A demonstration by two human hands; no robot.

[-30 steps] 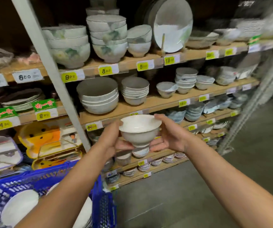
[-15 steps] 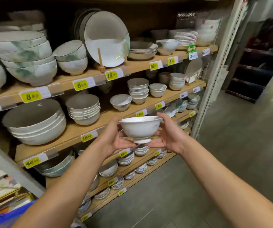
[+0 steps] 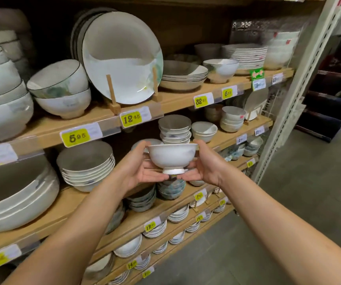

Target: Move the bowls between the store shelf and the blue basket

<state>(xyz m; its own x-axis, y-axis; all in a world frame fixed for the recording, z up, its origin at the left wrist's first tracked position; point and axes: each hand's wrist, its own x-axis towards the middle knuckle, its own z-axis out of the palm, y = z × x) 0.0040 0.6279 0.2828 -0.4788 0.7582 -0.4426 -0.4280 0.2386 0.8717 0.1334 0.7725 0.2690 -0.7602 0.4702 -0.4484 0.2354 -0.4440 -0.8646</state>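
Between the two hands a white footed bowl point(image 3: 171, 158) is held upright, in front of the store shelf point(image 3: 95, 124). It is cupped by the left hand point(image 3: 138, 171) and the right hand point(image 3: 203, 167), fingers curled beneath its foot, thumbs at its rim. Beyond the hands, stacked grey bowls point(image 3: 174, 128) are seen.

Warm indoor light falls from above, bright on the big plate point(image 3: 122, 58), which carries a soft sheen. The back of the shelves point(image 3: 42, 128) sinks into deep shadow. The white bowl point(image 3: 171, 156) at centre is fairly crisp; the bowl stacks point(image 3: 1, 89) at the left edge smear with blur. Wide-angle bend tilts the upright post point(image 3: 303, 79), and the price tags point(image 3: 75, 137) look ghosted.
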